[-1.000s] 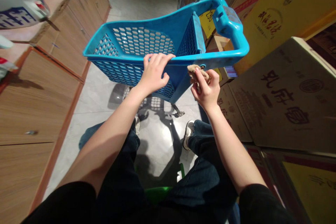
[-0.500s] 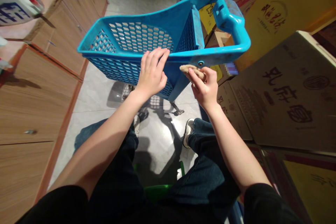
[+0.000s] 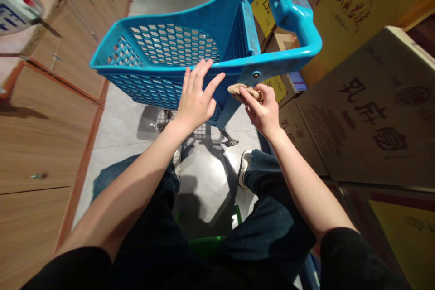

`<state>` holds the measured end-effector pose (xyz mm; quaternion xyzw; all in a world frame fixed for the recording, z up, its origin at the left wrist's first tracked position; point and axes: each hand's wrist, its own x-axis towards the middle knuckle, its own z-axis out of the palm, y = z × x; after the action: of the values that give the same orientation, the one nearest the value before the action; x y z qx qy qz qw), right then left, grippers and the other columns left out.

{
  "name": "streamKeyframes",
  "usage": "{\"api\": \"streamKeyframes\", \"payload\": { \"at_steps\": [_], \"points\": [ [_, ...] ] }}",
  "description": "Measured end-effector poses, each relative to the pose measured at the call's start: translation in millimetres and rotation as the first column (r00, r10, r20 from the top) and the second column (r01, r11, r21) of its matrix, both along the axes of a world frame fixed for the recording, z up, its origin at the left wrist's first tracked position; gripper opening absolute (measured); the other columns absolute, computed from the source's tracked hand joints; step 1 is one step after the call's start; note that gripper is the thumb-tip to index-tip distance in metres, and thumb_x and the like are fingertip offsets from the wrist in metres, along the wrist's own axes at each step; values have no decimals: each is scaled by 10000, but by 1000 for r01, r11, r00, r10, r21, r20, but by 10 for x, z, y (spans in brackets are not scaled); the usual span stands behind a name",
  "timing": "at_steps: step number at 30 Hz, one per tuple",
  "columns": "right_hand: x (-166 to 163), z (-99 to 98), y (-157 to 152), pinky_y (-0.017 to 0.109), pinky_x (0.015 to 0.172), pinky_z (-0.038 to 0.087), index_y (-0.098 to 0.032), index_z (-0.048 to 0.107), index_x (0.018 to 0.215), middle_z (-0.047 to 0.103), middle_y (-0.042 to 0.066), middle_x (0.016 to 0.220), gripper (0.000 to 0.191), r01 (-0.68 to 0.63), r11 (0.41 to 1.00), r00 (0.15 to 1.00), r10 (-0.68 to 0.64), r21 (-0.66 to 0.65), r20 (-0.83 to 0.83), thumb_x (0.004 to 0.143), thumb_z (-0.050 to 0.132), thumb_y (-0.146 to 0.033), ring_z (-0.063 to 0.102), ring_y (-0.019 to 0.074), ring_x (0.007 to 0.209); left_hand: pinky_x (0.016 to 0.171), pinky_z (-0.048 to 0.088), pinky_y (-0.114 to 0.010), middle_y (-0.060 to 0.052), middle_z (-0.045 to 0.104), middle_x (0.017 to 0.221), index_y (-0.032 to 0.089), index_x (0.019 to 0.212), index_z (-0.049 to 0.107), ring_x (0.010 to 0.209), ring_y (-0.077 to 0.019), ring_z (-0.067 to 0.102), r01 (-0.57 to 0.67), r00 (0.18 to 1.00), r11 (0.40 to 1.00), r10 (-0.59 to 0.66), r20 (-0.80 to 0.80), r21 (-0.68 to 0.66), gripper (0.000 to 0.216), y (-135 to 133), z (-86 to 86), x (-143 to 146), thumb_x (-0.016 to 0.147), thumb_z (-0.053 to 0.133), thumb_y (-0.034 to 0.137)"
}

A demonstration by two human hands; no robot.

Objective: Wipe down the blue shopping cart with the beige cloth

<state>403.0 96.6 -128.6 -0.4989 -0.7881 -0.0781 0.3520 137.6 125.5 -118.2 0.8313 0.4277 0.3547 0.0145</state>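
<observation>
A blue plastic shopping cart [image 3: 163, 71] with mesh sides stands sideways in front of me, its handle to the right. My left hand [image 3: 199, 95] lies against its near side, fingers stretched and somewhat spread, fingertips at the top rim. Between the thumb and fingers of my right hand [image 3: 263, 108] is a folded tan cloth [image 3: 239, 90], held by the cart's near side just below a round bolt [image 3: 256, 74]. Dark smudges mark the blue plastic around the handle and the inner flap [image 3: 250, 27].
Stacked cartons [image 3: 374, 113] and a yellow box [image 3: 360, 9] line the right side. Wooden cabinets [image 3: 44, 131] run along the left, with white-and-blue containers [image 3: 16, 9] on top. A green plastic object [image 3: 207, 247] is below me, between my legs.
The cart appears slightly further left and higher in view. My left index finger has spread away from the other fingers. The cloth stays in my right hand, low on the cart's side.
</observation>
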Motion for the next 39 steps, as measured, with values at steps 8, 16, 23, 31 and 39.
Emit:
{"api": "streamKeyframes", "payload": {
  "at_steps": [8,16,23,31,39],
  "points": [
    [157,91,104,496,1063,602,-377,619,1570,592,117,1343,520,60,997,998,-59,-50,20,1053,598,-329,644,322,1306,1392,126,-678,-83,345,1808,323,1548,534,1712,-356,241,-9,1000,999,9,-6,-51,517,-50,89,51,1032,510,346],
    [36,111,9,453,1030,624,-428,648,1524,663,97,1256,475,72,986,995,-61,-147,83,1069,575,-313,674,265,1220,1399,105,-684,-78,368,1800,327,1590,515,1714,-375,224,-10,999,996,13,31,-88,611,-80,120,75,980,566,321],
    [89,142,-20,455,1024,611,-349,659,1528,652,116,1289,461,71,992,996,-65,-105,57,1089,518,-360,655,294,1263,1389,95,-714,-67,317,1823,315,1524,592,1730,-386,154,-10,999,994,14,32,-112,578,-107,85,115,949,570,264],
    [7,42,-71,388,944,611,-387,718,1441,715,81,1285,460,54,985,976,-18,-161,219,1071,508,-212,676,252,1189,1375,198,-713,-59,324,1820,311,1504,611,1726,-381,177,-20,1000,998,20,0,-54,591,-108,51,149,921,580,217],
    [13,54,-17,446,1010,610,-408,702,1463,675,112,1303,486,103,990,992,-96,-96,77,1061,498,-224,673,278,1221,1363,183,-741,-60,294,1833,309,1502,608,1723,-404,178,-14,1000,998,14,1,-67,565,-123,74,153,942,581,240]
  ]
}}
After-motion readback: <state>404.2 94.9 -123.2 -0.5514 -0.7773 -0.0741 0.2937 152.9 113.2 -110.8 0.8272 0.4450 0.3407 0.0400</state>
